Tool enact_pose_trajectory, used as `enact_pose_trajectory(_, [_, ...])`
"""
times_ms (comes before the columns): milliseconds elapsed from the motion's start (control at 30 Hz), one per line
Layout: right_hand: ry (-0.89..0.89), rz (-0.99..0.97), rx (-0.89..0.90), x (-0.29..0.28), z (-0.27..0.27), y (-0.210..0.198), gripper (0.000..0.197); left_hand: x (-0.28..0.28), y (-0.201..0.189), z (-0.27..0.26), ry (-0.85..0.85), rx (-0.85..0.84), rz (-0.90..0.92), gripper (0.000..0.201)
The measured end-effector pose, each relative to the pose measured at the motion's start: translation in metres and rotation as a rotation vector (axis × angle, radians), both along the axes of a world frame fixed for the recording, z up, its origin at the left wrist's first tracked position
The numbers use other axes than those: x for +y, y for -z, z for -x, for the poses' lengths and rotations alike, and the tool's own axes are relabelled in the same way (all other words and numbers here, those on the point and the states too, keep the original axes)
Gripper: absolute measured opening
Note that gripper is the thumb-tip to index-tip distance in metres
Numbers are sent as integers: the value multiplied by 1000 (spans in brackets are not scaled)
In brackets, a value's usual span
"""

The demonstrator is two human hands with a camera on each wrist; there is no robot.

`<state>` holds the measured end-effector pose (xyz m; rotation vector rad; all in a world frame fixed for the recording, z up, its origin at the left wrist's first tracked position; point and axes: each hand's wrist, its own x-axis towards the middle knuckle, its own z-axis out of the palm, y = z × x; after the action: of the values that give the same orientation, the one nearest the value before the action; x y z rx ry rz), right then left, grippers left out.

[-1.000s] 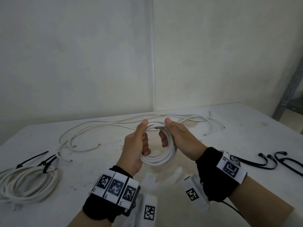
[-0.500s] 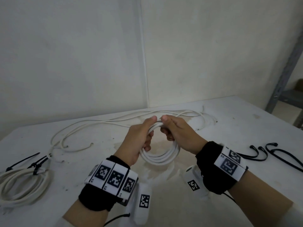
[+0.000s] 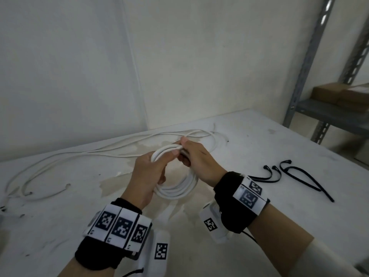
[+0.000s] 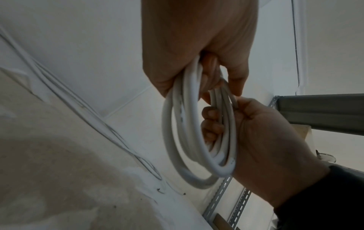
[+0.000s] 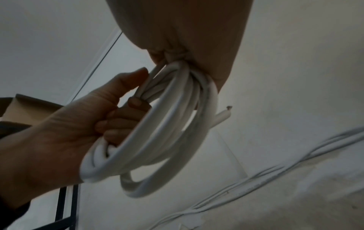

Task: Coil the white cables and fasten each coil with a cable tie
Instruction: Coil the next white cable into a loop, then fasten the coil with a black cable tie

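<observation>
Coil's wound and in both hands, ties sitting off at about 3 o'clock

Left hand (image 3: 148, 172) and right hand (image 3: 199, 158) both have fingers curled around the top of the white coil (image 3: 179, 188), which hangs upright above the table (image 3: 249, 226). The black cable ties (image 3: 287, 174) lie to the right, closest to the right hand, so I'd guess that one lets go and reaches.

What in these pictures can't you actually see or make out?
- Top of the coil: hidden inside the left hand and right hand, all views.
- Loose cables: run off the head view's left edge.
- Cable ties: too small to tell whether they are fastened, head view.
- Box on the shelf: cut by the right edge.
</observation>
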<state>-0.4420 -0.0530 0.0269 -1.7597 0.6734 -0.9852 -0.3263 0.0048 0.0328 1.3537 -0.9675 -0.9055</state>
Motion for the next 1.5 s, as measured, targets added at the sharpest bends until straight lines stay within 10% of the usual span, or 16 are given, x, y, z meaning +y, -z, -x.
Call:
enact_pose_trajectory(633, [316,-88,141,-34,87,15,18,-27,23,28,53,87,-35,21])
enact_pose_trajectory(933, [703,-86,599,-60,176,23,9,-37,27,33,47,151,-56,43])
enact_pose_trajectory(1100, [679,-137,1014,-61,194,25,13,-40,25,40,42,160,-63,42])
enact_pose_trajectory(1500, [635,-274,1338,-67,172,30,38,-35,21,37,37,131,-62,35])
